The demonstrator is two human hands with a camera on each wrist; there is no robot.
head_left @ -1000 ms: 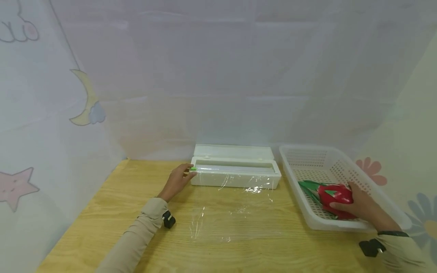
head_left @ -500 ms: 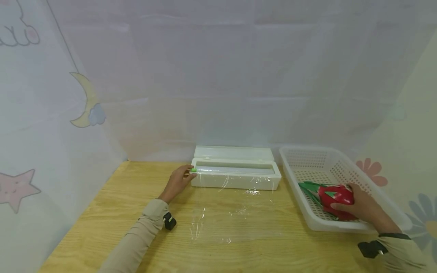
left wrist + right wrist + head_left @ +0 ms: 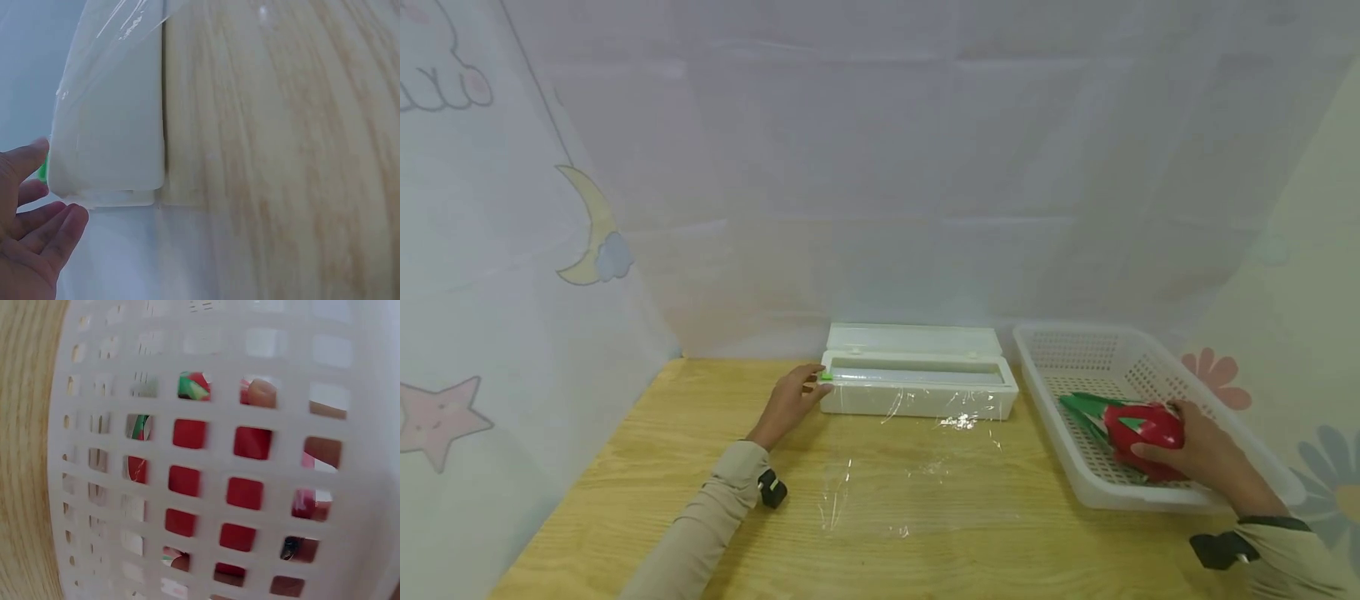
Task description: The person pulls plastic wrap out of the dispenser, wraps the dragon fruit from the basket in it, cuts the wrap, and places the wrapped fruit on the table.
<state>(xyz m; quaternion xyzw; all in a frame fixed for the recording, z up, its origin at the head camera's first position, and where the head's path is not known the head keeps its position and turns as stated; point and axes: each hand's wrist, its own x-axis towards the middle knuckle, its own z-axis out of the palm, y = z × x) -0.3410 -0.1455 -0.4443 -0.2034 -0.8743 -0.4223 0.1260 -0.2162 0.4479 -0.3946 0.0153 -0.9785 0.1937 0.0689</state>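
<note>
My left hand [image 3: 788,408] is at the left end of a white cling film dispenser [image 3: 868,402], with thumb and fingers around its corner beside the green slider [image 3: 827,377]. The left wrist view shows one fingertip against the slider [image 3: 43,170]. A sheet of clear cling film [image 3: 917,471] hangs from the dispenser onto the table. Inside the white basket [image 3: 1150,498], my right hand [image 3: 1210,454] grips a red dragon fruit [image 3: 1146,429] with green tips. Through the basket's holes, the right wrist view shows red pieces of the fruit [image 3: 245,492] and fingertips.
The dispenser's lid [image 3: 913,339] stands raised at the back, near a pale wall hanging [image 3: 880,183]. The basket is at the right of the wooden table [image 3: 700,425]. Printed curtains border both sides.
My right hand and the dragon fruit have shifted slightly to the right inside the basket. My left hand stays at the dispenser's end. The head view has tilted up a little.
</note>
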